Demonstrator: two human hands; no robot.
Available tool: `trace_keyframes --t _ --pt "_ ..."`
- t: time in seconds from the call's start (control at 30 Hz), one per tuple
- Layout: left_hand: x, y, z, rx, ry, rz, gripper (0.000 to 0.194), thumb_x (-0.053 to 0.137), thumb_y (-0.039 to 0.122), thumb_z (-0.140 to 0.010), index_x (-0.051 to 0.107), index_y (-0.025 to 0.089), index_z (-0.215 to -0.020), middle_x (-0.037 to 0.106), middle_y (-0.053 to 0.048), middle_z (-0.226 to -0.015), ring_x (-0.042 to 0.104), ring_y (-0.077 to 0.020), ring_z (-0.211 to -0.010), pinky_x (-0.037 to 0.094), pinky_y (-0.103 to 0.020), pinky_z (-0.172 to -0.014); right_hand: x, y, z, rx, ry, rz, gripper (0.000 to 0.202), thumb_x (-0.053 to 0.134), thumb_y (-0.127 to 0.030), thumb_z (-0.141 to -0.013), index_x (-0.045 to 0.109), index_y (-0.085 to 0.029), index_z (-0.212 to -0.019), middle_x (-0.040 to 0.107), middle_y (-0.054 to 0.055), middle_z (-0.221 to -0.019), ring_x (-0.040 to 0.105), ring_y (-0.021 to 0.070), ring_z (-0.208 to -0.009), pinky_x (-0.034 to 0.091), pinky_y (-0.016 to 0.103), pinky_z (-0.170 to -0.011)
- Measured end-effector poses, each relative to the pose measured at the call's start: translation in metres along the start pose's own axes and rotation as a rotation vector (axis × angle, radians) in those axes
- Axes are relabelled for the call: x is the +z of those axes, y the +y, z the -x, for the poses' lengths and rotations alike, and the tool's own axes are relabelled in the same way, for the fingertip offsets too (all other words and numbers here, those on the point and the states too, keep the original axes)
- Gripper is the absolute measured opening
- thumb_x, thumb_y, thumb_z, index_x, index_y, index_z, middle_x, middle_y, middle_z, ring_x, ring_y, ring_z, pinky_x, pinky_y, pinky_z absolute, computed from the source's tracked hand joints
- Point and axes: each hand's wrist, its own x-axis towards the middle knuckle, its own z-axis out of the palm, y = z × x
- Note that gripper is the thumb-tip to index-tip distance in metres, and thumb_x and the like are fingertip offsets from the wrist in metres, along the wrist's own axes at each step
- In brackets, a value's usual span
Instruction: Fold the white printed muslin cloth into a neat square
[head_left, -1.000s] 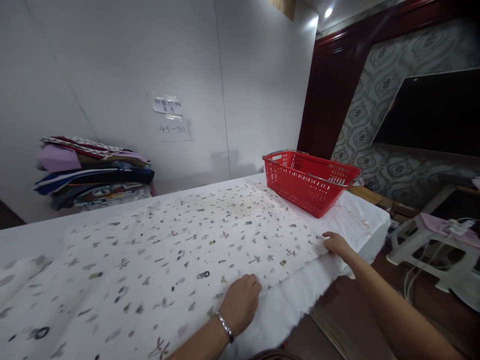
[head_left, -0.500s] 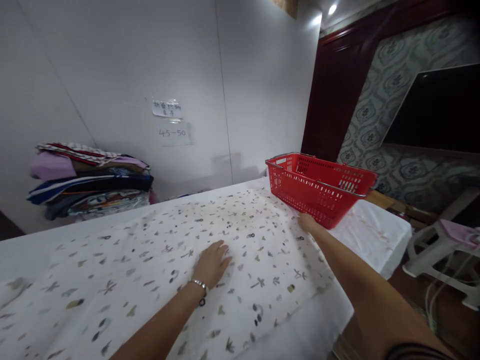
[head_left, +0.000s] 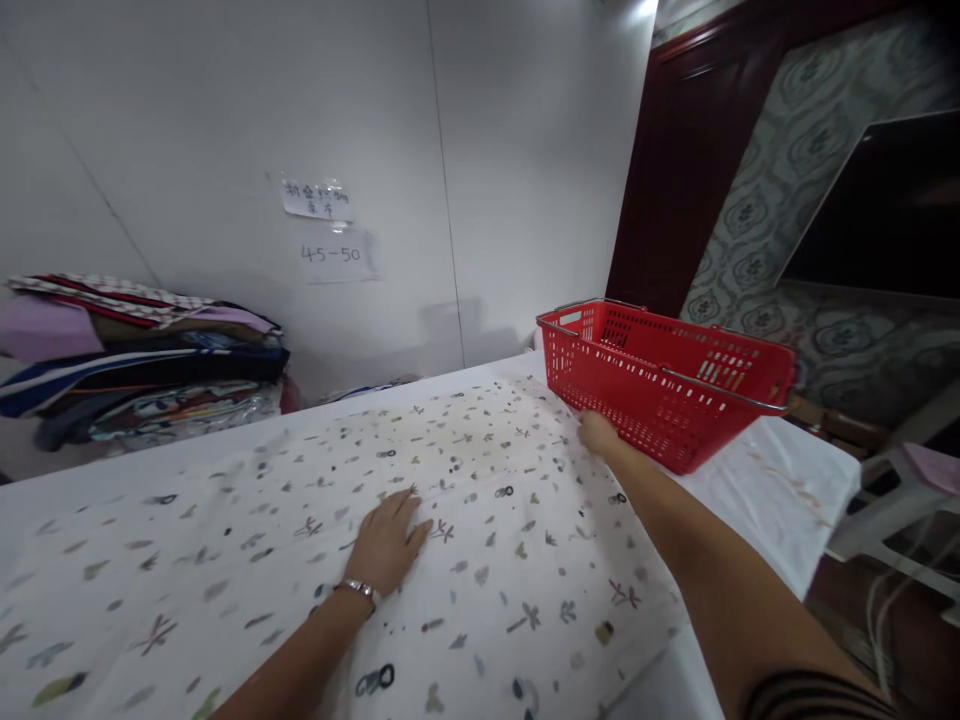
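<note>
A white cloth [head_left: 480,545] printed with small grey, brown and green motifs lies spread over the table, with light creases across it. My left hand [head_left: 386,540], a silver bracelet at its wrist, rests palm down on the middle of the cloth with its fingers stretched out. At the cloth's right edge, beside the red basket, my right hand [head_left: 598,433] has its fingers curled in on the fabric; the fingertips are mostly hidden.
A red plastic basket [head_left: 645,385] with metal handles stands on the white-covered table [head_left: 772,480], close to my right hand. Folded clothes [head_left: 142,355] are piled at the left by the wall. A white stool [head_left: 900,500] stands beyond the table's right end.
The view has shifted slightly, so the clothes pile sits further left. My left hand has slid a little left over the cloth; my right hand stays at the cloth's right edge.
</note>
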Motion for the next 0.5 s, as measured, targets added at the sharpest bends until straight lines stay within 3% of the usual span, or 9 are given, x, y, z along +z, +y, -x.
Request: trace_keyframes --t 0.17,0.33,0.5 --pt "-0.001 0.002 0.001 0.010 0.026 0.002 0.045 0.040 0.047 -0.086 0.060 0.018 -0.115 0.055 -0.011 -0.130 0.048 -0.0264 -0.121 0.039 -0.044 -0.101 0.003 -0.013 0.018 -0.126 0.071 0.037 0.031 0.048 -0.008 -0.082 0.061 -0.013 -0.109 0.059 0.014 -0.119 0.055 0.0209 -0.110 0.040 0.026 -0.091" --pt "-0.002 0.003 0.001 0.000 0.032 0.018 0.045 0.041 0.046 -0.085 0.061 0.018 -0.114 0.055 -0.011 -0.130 0.049 -0.0269 -0.121 0.039 -0.045 -0.101 0.000 -0.016 0.013 -0.074 0.061 0.044 0.030 0.044 -0.026 -0.091 0.059 -0.008 -0.110 0.061 0.018 -0.112 0.058 0.0239 -0.106 0.044 0.031 -0.089" --pt "-0.005 0.005 0.001 -0.005 0.008 0.015 0.047 0.039 0.046 -0.086 0.060 0.017 -0.116 0.055 -0.012 -0.130 0.049 -0.0270 -0.121 0.038 -0.045 -0.102 0.002 -0.011 -0.007 -0.059 -0.006 0.053 0.033 0.052 -0.035 -0.091 0.055 -0.013 -0.115 0.058 0.010 -0.114 0.058 0.0199 -0.099 0.049 0.040 -0.085"
